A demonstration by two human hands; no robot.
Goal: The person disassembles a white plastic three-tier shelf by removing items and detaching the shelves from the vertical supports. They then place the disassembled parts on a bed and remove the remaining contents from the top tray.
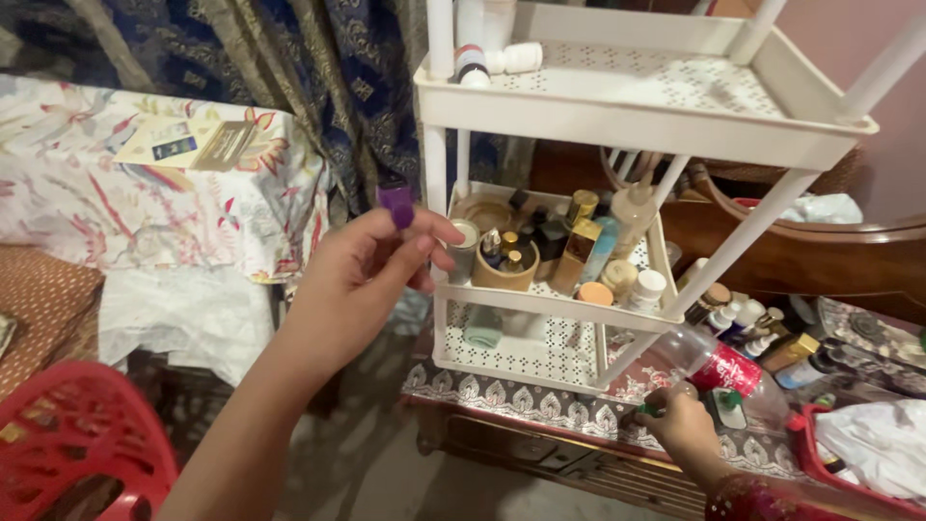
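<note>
The left hand (362, 275) rises through the middle of the frame, its thumb and fingertips pinched around a small purple plastic cap (396, 205), which stands just above the fingers and in front of the dark blue and gold curtain (289, 68). The hand is just beside the left edge of the white perforated plastic shelf rack (540, 362), level with its middle tier. That tier is crowded with small cosmetic bottles and jars (569, 246), among them a round tan pot (504, 275) near the fingertips.

At the lower right of the frame, the right hand (680, 420) closes on the green-capped neck of a clear plastic bottle with a red label (719, 369), which lies tilted on its side on the counter (540, 410), just beside the rack's foot. A patterned cloth covers the counter, and more small bottles (748, 323) stand behind the lying bottle. A red plastic basket (839, 463) holding white cloth sits at the far lower right.

At the lower left of the frame is a red plastic chair (82, 439), and above it a bed with a floral sheet (125, 203)
</note>
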